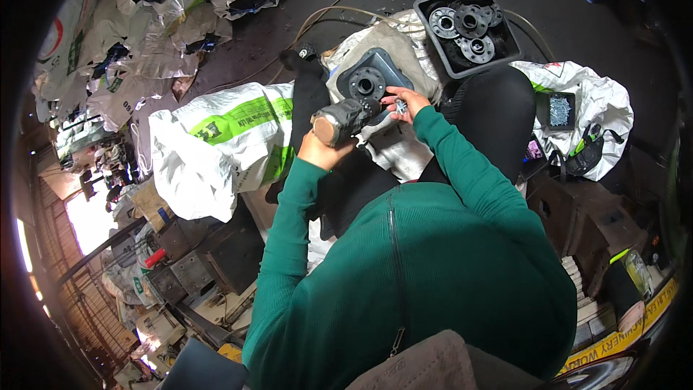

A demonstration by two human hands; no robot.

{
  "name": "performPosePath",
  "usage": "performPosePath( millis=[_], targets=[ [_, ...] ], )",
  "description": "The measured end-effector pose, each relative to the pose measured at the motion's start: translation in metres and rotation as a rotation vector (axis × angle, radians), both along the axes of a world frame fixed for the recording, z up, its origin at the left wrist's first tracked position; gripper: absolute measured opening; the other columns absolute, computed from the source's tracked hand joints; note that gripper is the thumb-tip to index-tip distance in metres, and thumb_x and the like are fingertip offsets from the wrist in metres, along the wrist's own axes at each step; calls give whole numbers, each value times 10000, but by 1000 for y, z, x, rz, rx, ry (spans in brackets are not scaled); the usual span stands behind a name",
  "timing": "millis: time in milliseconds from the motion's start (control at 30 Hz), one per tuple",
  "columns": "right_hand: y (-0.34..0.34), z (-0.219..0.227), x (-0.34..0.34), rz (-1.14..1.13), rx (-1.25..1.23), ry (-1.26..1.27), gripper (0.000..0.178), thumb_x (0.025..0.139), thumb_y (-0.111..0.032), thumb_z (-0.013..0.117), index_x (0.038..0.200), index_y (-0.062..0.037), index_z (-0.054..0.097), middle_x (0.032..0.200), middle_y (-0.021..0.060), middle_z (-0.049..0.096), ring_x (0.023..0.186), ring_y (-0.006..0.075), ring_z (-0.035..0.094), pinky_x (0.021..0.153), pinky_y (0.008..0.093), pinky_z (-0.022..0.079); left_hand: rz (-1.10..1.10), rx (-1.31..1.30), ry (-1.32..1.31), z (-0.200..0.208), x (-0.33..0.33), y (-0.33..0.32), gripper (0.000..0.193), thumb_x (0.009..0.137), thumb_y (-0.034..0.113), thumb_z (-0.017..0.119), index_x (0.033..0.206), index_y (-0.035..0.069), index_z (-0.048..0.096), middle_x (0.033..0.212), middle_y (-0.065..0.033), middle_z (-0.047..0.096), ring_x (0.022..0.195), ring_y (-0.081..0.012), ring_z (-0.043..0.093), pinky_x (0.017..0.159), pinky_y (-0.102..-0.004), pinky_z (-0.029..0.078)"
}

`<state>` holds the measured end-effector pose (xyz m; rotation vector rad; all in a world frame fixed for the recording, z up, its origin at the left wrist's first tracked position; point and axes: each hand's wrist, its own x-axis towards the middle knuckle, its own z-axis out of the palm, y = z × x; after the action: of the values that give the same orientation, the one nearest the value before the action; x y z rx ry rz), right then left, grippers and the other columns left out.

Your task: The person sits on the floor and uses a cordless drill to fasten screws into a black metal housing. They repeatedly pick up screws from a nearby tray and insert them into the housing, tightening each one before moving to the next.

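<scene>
Head view. The left hand (328, 150) is wrapped around the drill (339, 121), with the drill's nose directed forward and to the right of that hand. The right hand (410, 103) is part-curled, grasping several screws (401, 107); its foremost fingers reach to the rim of the disc (366, 84).

Step in hand: judged from this arrangement, fastening of the disc with screws. The drill's nose lies near the disc's close edge; whether the bit meets a screw cannot be told, as the tip is hidden.

Next move: this would call for one screw to be seated in a hole by the right hand, the drill to be lined up squarely on its head, and the fingers to be kept clear of the bit. A tilted drill could slip off the screw.

Disc: located ahead of the left hand and just to the left of the right fingertips, resting in a grey tray (393, 67). It is round, dark and flanged, with a raised central hub, an open bore and small holes around the flange. Similar spare discs (471, 22) lie in a bin (436, 47), beyond the right hand and to its right.
</scene>
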<state>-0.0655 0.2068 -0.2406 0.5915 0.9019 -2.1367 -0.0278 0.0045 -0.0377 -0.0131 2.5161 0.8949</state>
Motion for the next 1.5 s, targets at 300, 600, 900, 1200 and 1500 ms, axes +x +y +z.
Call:
performPosePath(
  millis=[300, 600, 900, 1200, 1500],
  targets=[
    [5, 27, 8, -56, -298, 11, 373, 898, -124, 450, 1257, -21, 459, 1039, 86, 592, 792, 115, 559, 715, 267, 514, 145, 196, 5, 8, 29, 6, 489, 684, 124, 760, 1113, 17, 552, 1038, -81, 627, 948, -165, 595, 841, -311, 462],
    [4, 32, 10, -19, -340, 57, 342, 902, -133, 468, 1221, -15, 500, 957, 44, 587, 760, 94, 557, 722, 268, 517, 104, 113, 56, 10, 26, 5, 486, 672, 206, 757, 1084, 23, 575, 1007, -111, 637, 915, -207, 620, 807, -323, 484],
    [1, 20, 5, 34, -318, 63, 291, 899, -118, 487, 1155, 3, 553, 935, 86, 629, 737, 130, 612, 669, 262, 542, -140, -63, 162, 4, 17, 1, 496, 688, 170, 723, 1144, 72, 555, 1109, -108, 603, 1016, -249, 590, 869, -337, 464],
    [-4, 24, 0, 52, -315, 17, 335, 911, -113, 461, 1221, 8, 491, 965, 76, 615, 706, 101, 603, 653, 262, 544, -137, -74, 92, 12, 9, 5, 547, 696, 140, 711, 1200, 60, 515, 1151, -115, 583, 1036, -246, 584, 872, -324, 462],
    [-13, 1, -1, -142, -166, -84, 310, 920, -165, 465, 1213, -83, 524, 842, 45, 637, 653, 97, 586, 595, 256, 529, -18, -73, 114, -12, -12, -14, 509, 657, 234, 758, 1088, 31, 576, 1053, -137, 619, 973, -259, 609, 843, -336, 477]
  ],
)
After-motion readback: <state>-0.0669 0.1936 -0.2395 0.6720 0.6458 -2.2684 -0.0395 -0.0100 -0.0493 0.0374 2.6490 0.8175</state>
